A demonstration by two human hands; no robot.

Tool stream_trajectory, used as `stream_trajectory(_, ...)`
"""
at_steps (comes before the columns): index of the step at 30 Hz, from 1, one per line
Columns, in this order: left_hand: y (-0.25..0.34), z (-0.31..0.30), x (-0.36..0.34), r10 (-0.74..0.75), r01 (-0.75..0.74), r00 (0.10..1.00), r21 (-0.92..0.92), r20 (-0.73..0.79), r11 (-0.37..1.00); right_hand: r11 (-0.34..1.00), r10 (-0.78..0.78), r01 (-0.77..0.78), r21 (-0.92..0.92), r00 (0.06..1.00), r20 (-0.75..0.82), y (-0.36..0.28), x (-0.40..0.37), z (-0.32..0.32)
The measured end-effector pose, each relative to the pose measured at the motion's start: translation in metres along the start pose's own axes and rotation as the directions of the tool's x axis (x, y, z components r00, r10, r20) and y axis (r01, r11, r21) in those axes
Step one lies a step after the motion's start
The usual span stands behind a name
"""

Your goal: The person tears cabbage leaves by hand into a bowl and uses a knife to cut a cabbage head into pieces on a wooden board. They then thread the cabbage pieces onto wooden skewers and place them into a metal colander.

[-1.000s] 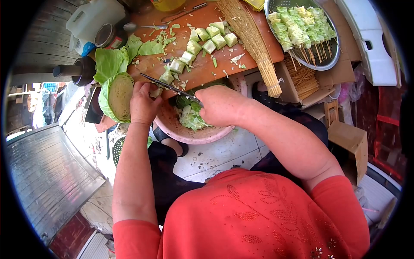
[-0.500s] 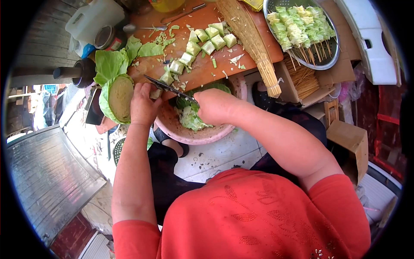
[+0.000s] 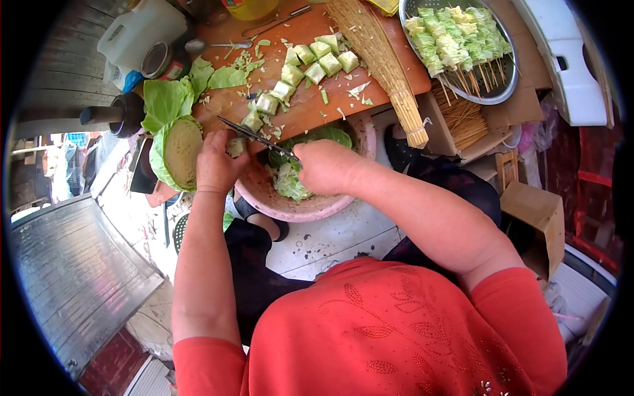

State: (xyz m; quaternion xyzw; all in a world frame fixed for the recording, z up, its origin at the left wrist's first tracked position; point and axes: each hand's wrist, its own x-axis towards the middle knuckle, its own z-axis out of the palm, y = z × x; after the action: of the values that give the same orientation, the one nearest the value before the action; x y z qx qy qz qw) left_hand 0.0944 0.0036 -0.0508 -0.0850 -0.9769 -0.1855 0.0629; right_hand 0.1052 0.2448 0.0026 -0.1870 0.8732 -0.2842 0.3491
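My right hand (image 3: pixel 323 166) is closed round the handle of a dark knife (image 3: pixel 257 138), whose blade reaches left over the edge of the orange board (image 3: pixel 370 79). Beside the blade, my left hand (image 3: pixel 218 162) has its fingers wrapped against a pale cabbage piece (image 3: pixel 236 146), partly hidden. A slanting line of cut cabbage chunks (image 3: pixel 288 74) lies on the board above the knife. Below it, a pink basin (image 3: pixel 300 212) holds cabbage leaves (image 3: pixel 289 181). A cabbage half and leaf (image 3: pixel 182 152) sit just left of my left hand.
A straw brush (image 3: pixel 380 63) lies across the board's right side. At the upper right, a metal colander (image 3: pixel 492 100) holds skewered cabbage above a box of sticks (image 3: pixel 460 119). A white jug (image 3: pixel 142 36), a jar (image 3: pixel 158 61) and a spoon (image 3: pixel 221 45) are at the upper left.
The view has shifted slightly, so the board and its contents appear a little further left. Both hands keep nearly the same hold, with the knife still beside the left hand.
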Motion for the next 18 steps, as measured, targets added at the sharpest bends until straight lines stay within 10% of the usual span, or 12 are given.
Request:
stream_trajectory(4,0.007,-0.017,0.010,-0.135,0.136,0.991,-0.057,0.023,0.989,1.000,-0.001,0.001,0.008,1.000,-0.030,-0.003,-0.006,-0.003)
stream_trajectory(7,0.030,-0.053,0.023,-0.545,0.514,0.807,-0.723,0.227,0.462,0.998,-0.056,0.059,0.029,0.994,-0.090,-0.002,-0.013,-0.009)
stream_trajectory(11,0.034,-0.092,0.017,-0.637,0.310,0.695,-0.938,0.333,-0.153,0.994,-0.097,0.102,0.036,0.988,-0.116,0.005,-0.024,-0.014)
stream_trajectory(18,0.077,-0.132,-0.008,-0.474,0.131,0.831,-0.930,0.292,-0.343,0.945,-0.011,0.052,-0.323,0.992,0.129,0.027,-0.065,-0.002)
